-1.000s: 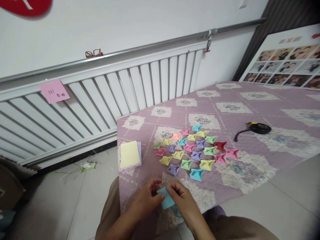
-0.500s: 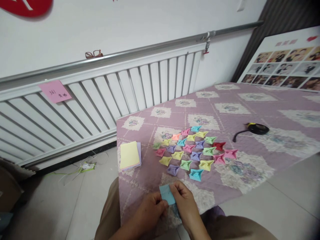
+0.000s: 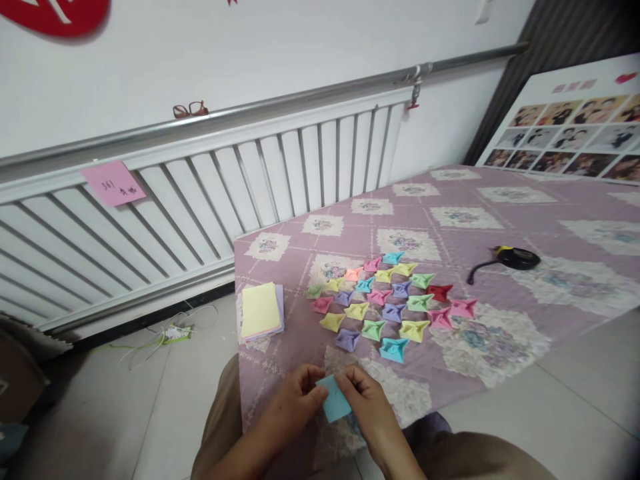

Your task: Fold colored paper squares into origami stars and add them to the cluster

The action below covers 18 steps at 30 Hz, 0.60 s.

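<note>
A small folded light-blue paper [image 3: 336, 402] is held between my two hands, low over the near edge of the table. My left hand [image 3: 299, 400] pinches its upper left side with thumb and fingers. On the upper right side, my right hand [image 3: 367, 403] grips it the same way. Just beyond my hands, several folded paper boats in many colours stand in rows, with a blue boat [image 3: 393, 349] nearest and a purple boat [image 3: 347, 340] beside it. To the left lies a stack of paper sheets [image 3: 260, 311], yellow on top.
The patterned tablecloth [image 3: 300, 257] covers the table. A black tape-like tool [image 3: 518, 258] lies at the right. Behind are a white radiator [image 3: 280, 173], glasses [image 3: 191, 110] on its pipe and a photo board [image 3: 570, 130]. Cables [image 3: 175, 333] lie on the floor.
My left hand has moved up to the paper's upper left side. The blue paper has turned and shifted slightly toward me. My right hand keeps its grip.
</note>
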Tool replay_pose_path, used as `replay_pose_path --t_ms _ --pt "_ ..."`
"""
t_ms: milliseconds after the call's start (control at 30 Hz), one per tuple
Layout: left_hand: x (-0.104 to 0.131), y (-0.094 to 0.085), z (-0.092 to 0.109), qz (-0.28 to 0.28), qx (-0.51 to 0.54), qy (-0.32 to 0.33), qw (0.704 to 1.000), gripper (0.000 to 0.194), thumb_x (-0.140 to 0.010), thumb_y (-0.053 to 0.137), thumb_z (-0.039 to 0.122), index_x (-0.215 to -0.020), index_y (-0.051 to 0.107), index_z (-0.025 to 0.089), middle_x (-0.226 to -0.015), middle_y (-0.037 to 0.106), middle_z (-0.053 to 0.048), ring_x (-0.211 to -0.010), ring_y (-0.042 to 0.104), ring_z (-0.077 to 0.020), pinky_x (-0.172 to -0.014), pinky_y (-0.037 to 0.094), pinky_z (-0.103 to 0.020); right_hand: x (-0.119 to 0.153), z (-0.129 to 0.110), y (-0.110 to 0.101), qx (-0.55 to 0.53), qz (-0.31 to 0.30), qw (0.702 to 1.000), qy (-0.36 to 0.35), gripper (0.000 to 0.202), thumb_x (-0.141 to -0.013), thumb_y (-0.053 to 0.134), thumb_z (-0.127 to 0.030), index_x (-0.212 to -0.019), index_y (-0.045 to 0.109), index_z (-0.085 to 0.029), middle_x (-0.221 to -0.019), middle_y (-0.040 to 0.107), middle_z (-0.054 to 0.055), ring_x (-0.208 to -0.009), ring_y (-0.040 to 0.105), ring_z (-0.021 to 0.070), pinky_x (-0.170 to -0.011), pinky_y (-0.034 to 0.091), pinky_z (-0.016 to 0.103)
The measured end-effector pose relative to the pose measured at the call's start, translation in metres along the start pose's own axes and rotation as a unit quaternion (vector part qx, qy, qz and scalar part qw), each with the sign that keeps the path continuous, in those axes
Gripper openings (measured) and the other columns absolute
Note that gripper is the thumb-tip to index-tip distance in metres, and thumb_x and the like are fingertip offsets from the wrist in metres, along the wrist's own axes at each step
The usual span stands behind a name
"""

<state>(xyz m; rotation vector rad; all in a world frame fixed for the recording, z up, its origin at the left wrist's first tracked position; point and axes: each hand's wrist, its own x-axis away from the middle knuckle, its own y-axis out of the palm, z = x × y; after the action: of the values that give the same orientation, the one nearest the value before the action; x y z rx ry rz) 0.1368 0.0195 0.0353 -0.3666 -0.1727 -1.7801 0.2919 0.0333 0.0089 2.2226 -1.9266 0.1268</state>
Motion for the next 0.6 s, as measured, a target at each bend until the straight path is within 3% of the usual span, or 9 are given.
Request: replay_pose_path --t_ms 133,233,333,467,600 --pt "-0.010 -0.006 -0.004 0.036 -0.054 0.003 0.998 0.016 -0.074 0.060 0.032 -0.080 0.061 0.017 -0.072 0.059 0.001 -0.070 0.051 -0.0151 -0.064 0.037 -0.025 -0.001 -0.001 0.000 0.095 -0.001 0.994 -0.044 0.031 -0.077 0.055 -0.048 -0.062 0.052 -0.021 -0.059 0.050 -0.003 -0.058 0.050 0.0145 -0.055 0.040 0.026" --pt "-0.013 -0.010 -0.008 0.051 -0.132 0.009 0.990 0.010 -0.074 0.057 0.025 -0.076 0.061 0.017 -0.068 0.058 0.002 -0.067 0.050 -0.0145 -0.062 0.036 -0.025 -0.003 0.003 -0.003 0.186 0.009 0.979 -0.083 0.021 -0.080 0.053 -0.040 -0.076 0.062 -0.021 -0.073 0.063 0.002 -0.072 0.059 0.0192 -0.066 0.045 0.030" --pt "-0.015 -0.015 -0.013 0.053 -0.226 0.028 0.972 0.010 -0.075 0.053 0.021 -0.075 0.062 0.017 -0.070 0.060 0.002 -0.068 0.051 -0.0149 -0.063 0.036 -0.025 -0.005 0.010 -0.007 0.278 0.023 0.952 -0.126 0.020 -0.084 0.050 -0.033 -0.088 0.064 -0.021 -0.086 0.068 0.005 -0.082 0.062 0.0222 -0.076 0.046 0.034" --pt "-0.016 -0.023 -0.017 0.050 -0.346 0.027 0.936 0.013 -0.079 0.051 0.021 -0.080 0.064 0.018 -0.079 0.064 0.000 -0.075 0.053 -0.0163 -0.070 0.037 -0.026 -0.006 0.015 -0.009 0.364 0.027 0.913 -0.182 0.019 -0.088 0.045 -0.026 -0.089 0.064 -0.021 -0.085 0.067 0.006 -0.084 0.061 0.0226 -0.076 0.046 0.036" --pt "-0.018 -0.028 -0.017 0.052 -0.402 0.027 0.914 0.014 -0.082 0.051 0.023 -0.086 0.064 0.018 -0.090 0.064 -0.002 -0.083 0.054 -0.0181 -0.078 0.038 -0.029 -0.006 0.014 -0.004 0.446 0.047 0.867 -0.218 0.016 -0.082 0.056 -0.020 -0.094 0.065 -0.024 -0.097 0.067 0.005 -0.094 0.059 0.0256 -0.083 0.042 0.041"
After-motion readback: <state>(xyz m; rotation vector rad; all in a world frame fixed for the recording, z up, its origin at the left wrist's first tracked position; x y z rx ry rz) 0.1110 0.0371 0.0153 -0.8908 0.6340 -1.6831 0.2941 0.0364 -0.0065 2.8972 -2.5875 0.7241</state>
